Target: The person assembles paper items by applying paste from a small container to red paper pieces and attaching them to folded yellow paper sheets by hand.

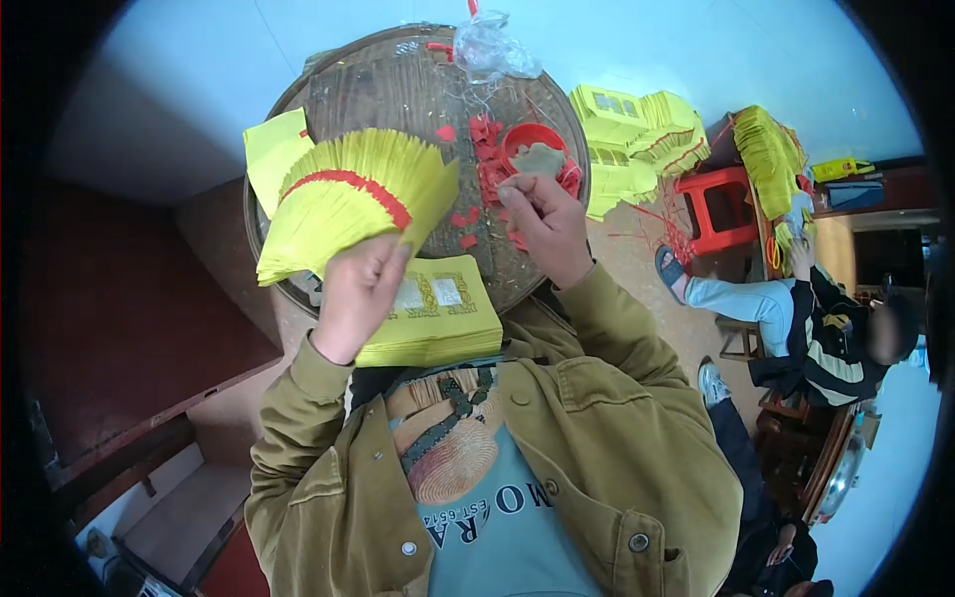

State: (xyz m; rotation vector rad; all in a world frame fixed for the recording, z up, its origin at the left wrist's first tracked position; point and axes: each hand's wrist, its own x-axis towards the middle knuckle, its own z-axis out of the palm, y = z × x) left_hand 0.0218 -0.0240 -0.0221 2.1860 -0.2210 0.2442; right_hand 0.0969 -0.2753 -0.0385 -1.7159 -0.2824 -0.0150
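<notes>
My left hand (363, 294) is closed at the lower edge of a fanned bundle of yellow paper (368, 159), which it appears to grip; the fingertips are partly hidden. A red paper strip (348, 181) runs across the bundle. My right hand (547, 224) is pinched shut in front of a red bowl (515, 139); anything between its fingertips is too small to make out. Something pale grey (537, 159) lies in the bowl. Close to my body, below my left hand, lies a stack of yellow printed paper (448, 323) with silver patches.
Red paper scraps (485, 129) are scattered on the round wooden table (368, 90). A clear plastic bag (489, 48) lies at its far edge, yellow sheets (274, 149) at the left. To the right are yellow stacks (622, 119), a red stool (718, 211) and a seated person (836, 338).
</notes>
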